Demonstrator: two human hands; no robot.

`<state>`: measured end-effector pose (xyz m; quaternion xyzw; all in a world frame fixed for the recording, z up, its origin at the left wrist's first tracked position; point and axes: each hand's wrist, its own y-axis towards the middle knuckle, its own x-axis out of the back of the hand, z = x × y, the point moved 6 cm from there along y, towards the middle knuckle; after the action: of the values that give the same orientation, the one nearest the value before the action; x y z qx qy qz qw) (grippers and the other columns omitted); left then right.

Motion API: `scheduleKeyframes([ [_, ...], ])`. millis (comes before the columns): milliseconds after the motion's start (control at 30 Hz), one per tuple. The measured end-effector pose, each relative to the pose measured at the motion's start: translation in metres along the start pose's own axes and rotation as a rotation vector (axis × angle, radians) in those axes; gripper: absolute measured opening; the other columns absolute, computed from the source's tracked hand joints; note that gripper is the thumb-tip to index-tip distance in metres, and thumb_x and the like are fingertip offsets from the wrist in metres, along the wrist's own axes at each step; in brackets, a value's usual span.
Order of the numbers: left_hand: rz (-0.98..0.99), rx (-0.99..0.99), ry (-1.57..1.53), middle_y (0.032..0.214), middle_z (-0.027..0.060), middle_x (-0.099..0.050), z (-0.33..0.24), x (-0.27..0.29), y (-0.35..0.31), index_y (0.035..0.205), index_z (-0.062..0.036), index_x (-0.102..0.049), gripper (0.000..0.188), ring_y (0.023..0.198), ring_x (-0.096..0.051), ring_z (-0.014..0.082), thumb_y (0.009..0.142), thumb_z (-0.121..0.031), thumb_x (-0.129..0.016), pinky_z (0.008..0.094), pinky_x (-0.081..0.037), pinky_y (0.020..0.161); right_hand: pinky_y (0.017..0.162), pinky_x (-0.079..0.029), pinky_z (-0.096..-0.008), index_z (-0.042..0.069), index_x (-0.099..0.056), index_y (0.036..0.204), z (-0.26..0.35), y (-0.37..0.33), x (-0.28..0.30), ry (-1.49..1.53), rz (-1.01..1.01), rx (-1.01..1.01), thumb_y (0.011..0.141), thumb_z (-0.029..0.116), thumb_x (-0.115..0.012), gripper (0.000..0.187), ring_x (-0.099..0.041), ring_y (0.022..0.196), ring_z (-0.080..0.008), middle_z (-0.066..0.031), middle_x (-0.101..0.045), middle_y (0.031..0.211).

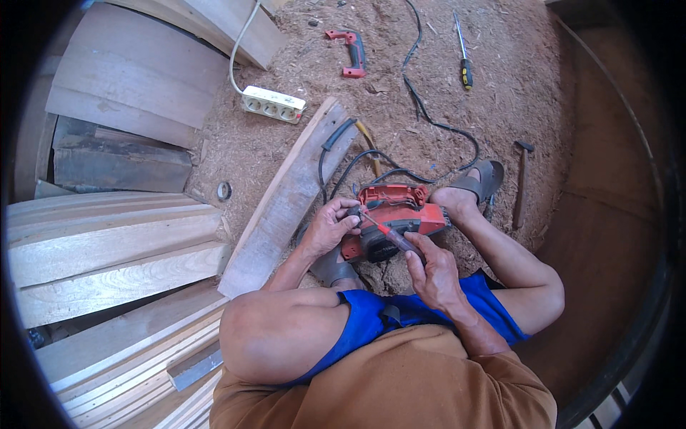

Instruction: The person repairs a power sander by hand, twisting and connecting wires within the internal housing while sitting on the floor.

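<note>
Between my feet sits a red and black power tool (407, 218), its body opened up, looking like an electric planer. My right hand (434, 275) is closed around the handle of a red screwdriver (393, 237). The shaft slants up and left to a small dark part (354, 211), which my left hand (332, 227) pinches at the tool's left edge. What exactly that part is, I cannot make out. A red and black handle cover (355, 53) lies apart on the sawdust ahead.
A wooden plank (289, 196) lies left of the tool, beside a black cable (457, 131). Further off are a white power strip (273, 105) and a yellow-black screwdriver (466, 71). A hammer (522, 182) lies at right, a tape roll (224, 191) at left. Stacked boards (121, 243) line the left.
</note>
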<state>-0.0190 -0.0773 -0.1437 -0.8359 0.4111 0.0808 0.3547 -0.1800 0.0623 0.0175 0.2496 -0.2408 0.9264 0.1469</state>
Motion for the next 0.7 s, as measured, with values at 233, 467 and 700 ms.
scheduleKeyframes([
  [233, -0.021, -0.029, 0.172, 0.113, 0.0084, -0.068, 0.0, 0.001, 0.0, 0.126, -0.0007, -0.053, 0.032, 0.096, -0.065, 0.0107, 0.096, -0.002, -0.064, 0.0267, -0.059, 0.078, 0.072, -0.054, -0.0502, 0.0, -0.062, 0.126, -0.003, -0.006, -0.008, -0.078, 0.067, -0.108, 0.092, 0.014, -0.059, 0.036, -0.069, 0.083, -0.0447, -0.0286, -0.068, 0.093],
  [467, -0.102, -0.046, 0.228, 0.102, 0.0075, -0.071, -0.002, 0.005, -0.001, 0.12, 0.0016, -0.058, 0.029, 0.087, -0.065, 0.0095, 0.093, -0.002, -0.068, 0.0262, -0.059, 0.072, 0.064, -0.051, -0.0487, -0.001, -0.059, 0.131, 0.005, -0.004, -0.012, -0.226, -0.016, 0.136, 0.091, 0.012, -0.06, 0.042, -0.065, 0.071, -0.0394, -0.0234, -0.065, 0.081],
  [700, -0.039, -0.147, 0.351, 0.112, 0.0092, -0.07, -0.012, 0.003, -0.003, 0.122, 0.0007, -0.056, 0.033, 0.098, -0.066, 0.0127, 0.092, -0.002, -0.069, 0.029, -0.056, 0.085, 0.067, -0.051, -0.0339, -0.008, -0.049, 0.141, -0.013, 0.006, -0.02, 0.441, 0.292, -0.243, 0.098, 0.012, -0.051, 0.048, -0.059, 0.07, -0.0126, -0.0059, -0.065, 0.084],
])
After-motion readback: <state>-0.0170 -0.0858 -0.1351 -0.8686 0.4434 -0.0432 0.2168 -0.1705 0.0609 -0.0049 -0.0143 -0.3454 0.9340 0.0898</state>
